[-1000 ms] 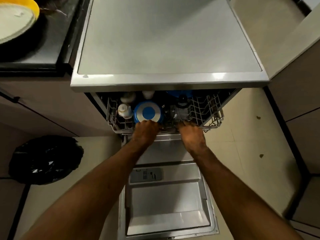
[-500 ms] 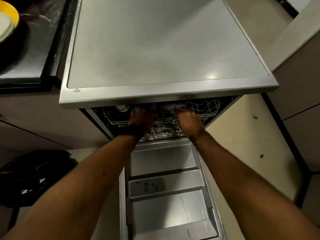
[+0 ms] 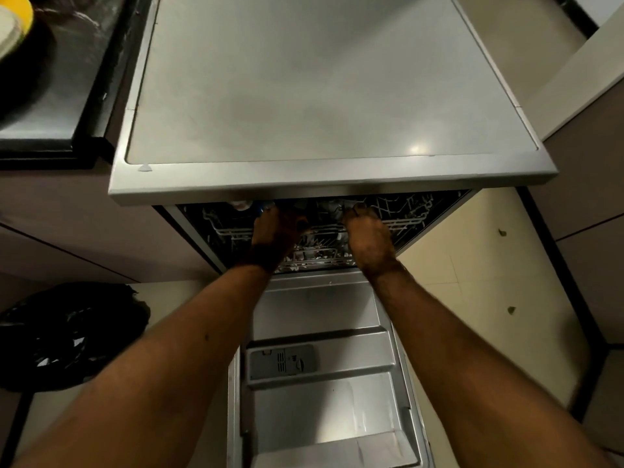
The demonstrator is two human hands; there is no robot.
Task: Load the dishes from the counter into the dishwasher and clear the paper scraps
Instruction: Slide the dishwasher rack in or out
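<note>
The dishwasher (image 3: pixel 324 96) stands open, its door (image 3: pixel 324 393) folded down flat towards me. The upper wire rack (image 3: pixel 405 214) is almost fully inside the dark cavity, under the grey top. My left hand (image 3: pixel 273 231) and my right hand (image 3: pixel 369 238) both rest on the rack's front rail, fingers curled over it. Dishes in the rack are mostly hidden; only a white bottle top (image 3: pixel 241 205) and a bit of blue (image 3: pixel 261 207) peek out. A lower rack edge (image 3: pixel 317 256) shows between my wrists.
A black counter (image 3: pixel 60 96) lies at the left with a yellow-rimmed plate (image 3: pixel 15 25) at the top left corner. A black bin bag (image 3: pixel 67 332) sits on the floor at the left. Small scraps (image 3: pixel 511 310) dot the beige floor at the right, beside cabinets (image 3: pixel 591 197).
The upper rack has slid back into the dishwasher with both hands on its front rail. The blue-and-white dish and bottles are now hidden under the top.
</note>
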